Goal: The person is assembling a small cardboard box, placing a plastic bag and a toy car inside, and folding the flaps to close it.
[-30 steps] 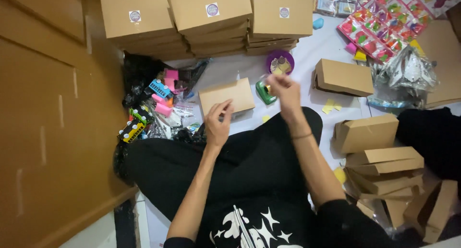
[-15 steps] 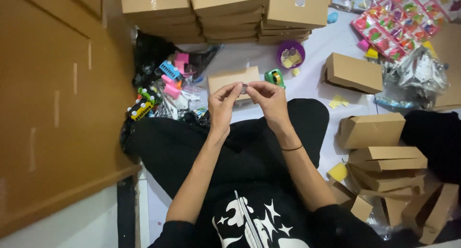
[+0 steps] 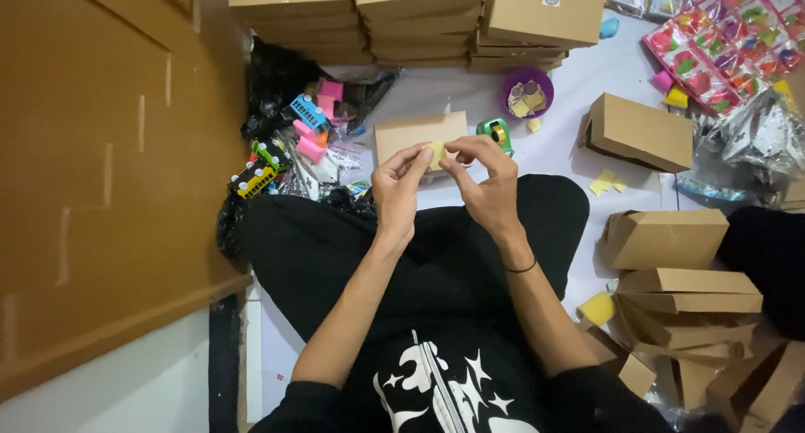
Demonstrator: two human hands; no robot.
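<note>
My left hand (image 3: 399, 188) and my right hand (image 3: 484, 180) meet above my lap, fingertips pinching a small pale yellow sticker (image 3: 437, 154) between them. Just beyond the hands a closed brown cardboard box (image 3: 404, 134) lies on the white floor. A purple bowl (image 3: 527, 93) with small paper pieces stands farther back, and a green tape dispenser (image 3: 496, 132) sits beside the box on the right.
Stacks of closed brown boxes (image 3: 419, 18) line the far side. A black bag of small colourful toys (image 3: 293, 144) lies at left by a wooden wall (image 3: 92, 165). Folded boxes (image 3: 683, 303) pile at right, with one box (image 3: 639, 131) and toy packs (image 3: 721, 47) beyond.
My right hand came back from the purple bowl and joined my left hand over my lap. Both now pinch the yellow sticker, which shows more plainly than half a second ago.
</note>
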